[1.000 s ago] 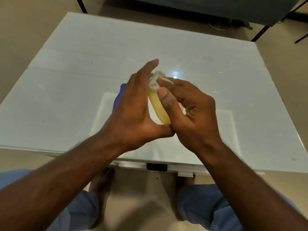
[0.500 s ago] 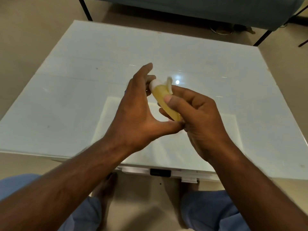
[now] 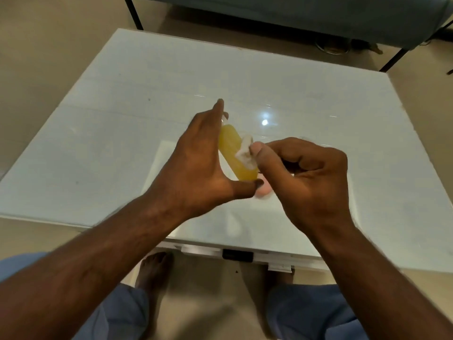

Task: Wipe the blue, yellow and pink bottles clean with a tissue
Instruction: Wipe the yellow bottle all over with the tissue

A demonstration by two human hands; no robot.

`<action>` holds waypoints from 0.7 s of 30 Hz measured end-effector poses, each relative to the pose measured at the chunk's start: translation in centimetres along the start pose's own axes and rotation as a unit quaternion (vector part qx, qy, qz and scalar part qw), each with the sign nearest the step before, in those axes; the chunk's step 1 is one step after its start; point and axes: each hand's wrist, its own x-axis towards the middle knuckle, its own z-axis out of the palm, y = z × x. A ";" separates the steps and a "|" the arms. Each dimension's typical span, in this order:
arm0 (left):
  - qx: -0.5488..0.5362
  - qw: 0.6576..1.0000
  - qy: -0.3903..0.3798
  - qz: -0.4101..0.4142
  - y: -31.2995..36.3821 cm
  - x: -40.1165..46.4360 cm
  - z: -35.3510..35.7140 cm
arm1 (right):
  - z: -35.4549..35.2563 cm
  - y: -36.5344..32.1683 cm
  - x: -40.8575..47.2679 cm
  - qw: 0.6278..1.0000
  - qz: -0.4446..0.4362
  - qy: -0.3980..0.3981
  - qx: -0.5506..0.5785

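Observation:
My left hand (image 3: 196,165) holds the yellow bottle (image 3: 232,148) above the white table (image 3: 122,119), thumb under its base and fingers near its cap, the bottle tilted up and away. My right hand (image 3: 308,177) pinches a crumpled white tissue (image 3: 245,150) against the bottle's right side. A bit of the pink bottle (image 3: 263,191) shows on the table below my hands, mostly hidden. The blue bottle is not visible.
A dark bench or sofa (image 3: 318,18) with black metal legs stands beyond the table's far edge. My knees in blue trousers and my bare feet (image 3: 154,268) are under the near edge. A paler rectangle (image 3: 245,217) marks the tabletop under my hands.
The tissue has slid from the bottle's cap end down along its side. My left hand shifted left, exposing more of the yellow bottle. The blue bottle seen earlier behind my left hand is now hidden.

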 end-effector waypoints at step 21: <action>0.048 0.998 -0.043 -0.027 0.0 0.3 -0.7 | 0.0 -0.5 0.2 0.998 0.033 0.032 0.032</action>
